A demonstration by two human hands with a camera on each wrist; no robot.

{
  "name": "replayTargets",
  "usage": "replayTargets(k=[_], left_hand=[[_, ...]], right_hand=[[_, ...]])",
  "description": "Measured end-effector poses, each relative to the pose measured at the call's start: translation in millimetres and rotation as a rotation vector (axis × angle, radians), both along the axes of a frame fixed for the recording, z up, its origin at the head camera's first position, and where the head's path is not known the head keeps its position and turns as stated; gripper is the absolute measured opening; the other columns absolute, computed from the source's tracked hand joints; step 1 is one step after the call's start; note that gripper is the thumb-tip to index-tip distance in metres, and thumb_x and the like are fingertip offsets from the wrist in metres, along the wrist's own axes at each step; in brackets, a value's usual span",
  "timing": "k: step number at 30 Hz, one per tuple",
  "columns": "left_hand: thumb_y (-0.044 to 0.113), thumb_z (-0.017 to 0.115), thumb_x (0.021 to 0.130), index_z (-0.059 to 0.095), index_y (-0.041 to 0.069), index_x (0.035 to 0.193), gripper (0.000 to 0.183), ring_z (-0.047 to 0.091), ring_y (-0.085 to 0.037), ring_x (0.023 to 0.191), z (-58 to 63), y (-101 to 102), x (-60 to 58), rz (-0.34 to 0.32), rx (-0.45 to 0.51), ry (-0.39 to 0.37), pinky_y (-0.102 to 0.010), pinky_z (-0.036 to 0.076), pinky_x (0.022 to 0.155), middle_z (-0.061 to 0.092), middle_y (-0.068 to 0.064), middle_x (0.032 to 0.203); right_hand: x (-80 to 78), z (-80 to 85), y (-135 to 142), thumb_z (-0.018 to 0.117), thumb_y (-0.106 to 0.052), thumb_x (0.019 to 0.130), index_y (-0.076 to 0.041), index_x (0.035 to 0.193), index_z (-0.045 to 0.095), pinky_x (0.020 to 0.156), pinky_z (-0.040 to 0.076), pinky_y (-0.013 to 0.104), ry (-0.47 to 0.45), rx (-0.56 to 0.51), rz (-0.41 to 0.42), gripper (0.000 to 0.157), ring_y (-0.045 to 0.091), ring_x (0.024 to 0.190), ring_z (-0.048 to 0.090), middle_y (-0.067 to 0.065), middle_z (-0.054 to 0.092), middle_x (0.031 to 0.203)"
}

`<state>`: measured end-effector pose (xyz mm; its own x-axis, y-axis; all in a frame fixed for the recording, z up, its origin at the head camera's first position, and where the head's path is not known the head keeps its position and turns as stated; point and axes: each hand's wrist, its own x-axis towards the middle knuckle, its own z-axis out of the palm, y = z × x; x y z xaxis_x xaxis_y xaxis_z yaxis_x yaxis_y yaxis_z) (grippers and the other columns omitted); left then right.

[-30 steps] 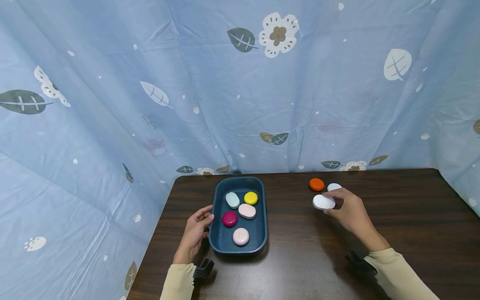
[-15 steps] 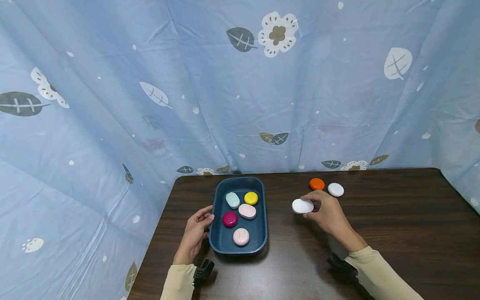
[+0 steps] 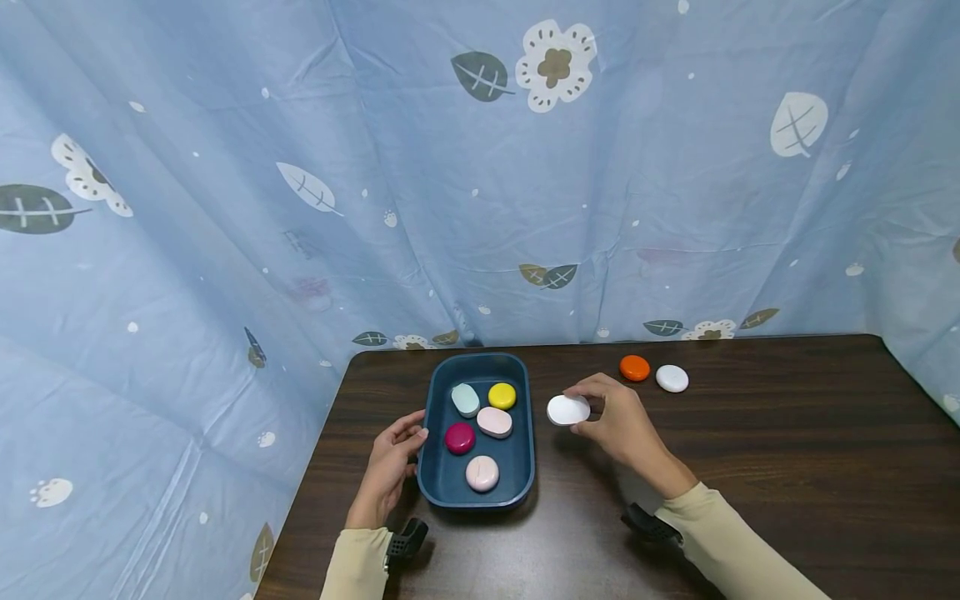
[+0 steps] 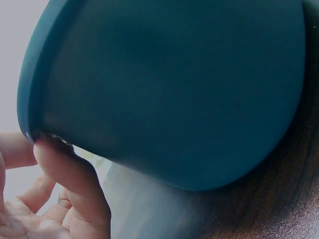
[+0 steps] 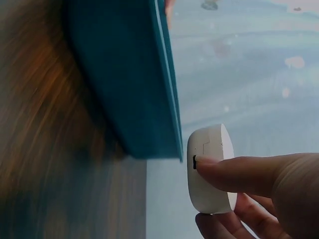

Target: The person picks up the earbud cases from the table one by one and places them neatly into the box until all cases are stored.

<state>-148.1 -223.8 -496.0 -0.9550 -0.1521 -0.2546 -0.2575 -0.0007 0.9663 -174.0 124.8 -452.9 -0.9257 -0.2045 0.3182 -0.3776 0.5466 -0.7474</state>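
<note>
My right hand (image 3: 618,421) pinches a white oval case (image 3: 567,410) between thumb and fingers, just right of the blue tray (image 3: 480,498). In the right wrist view, the white case (image 5: 212,169) shows a small black slot in its side, partly under the thumb. My left hand (image 3: 392,467) grips the tray's left rim, with thumb and index finger at the edge in the left wrist view. Inside the tray lie a mint oval piece (image 3: 466,401), a yellow round one (image 3: 502,396), a pale pink oval (image 3: 494,422), a magenta round one (image 3: 460,438) and a pale pink round one (image 3: 482,473).
An orange round piece (image 3: 634,367) and a white round piece (image 3: 672,378) lie near the back of the dark wooden table (image 3: 787,433). Behind the table hangs a blue patterned curtain (image 3: 675,208), which also runs along the left side.
My right hand has carried the white oval case leftward, from beside the orange and white round pieces to the tray's right side. My left hand and the tray have stayed put.
</note>
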Motion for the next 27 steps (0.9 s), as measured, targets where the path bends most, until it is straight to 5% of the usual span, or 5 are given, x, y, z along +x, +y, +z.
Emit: replayTargets(k=[27], left_hand=[[0.009,0.061,0.106,0.060,0.001,0.145,0.040,0.060,-0.020,0.090,-2.8,-0.4,-1.8,0.007,-0.012,-0.004,-0.027,0.049,0.060,0.059,-0.007,0.104]], right_hand=[[3.5,2.2,-64.3,0.091,0.014,0.070,-0.004,0.109,0.081,0.090,0.061,0.040,-0.105,-0.005,0.116,0.045,0.020,0.101,0.067,0.004,0.069,0.109]])
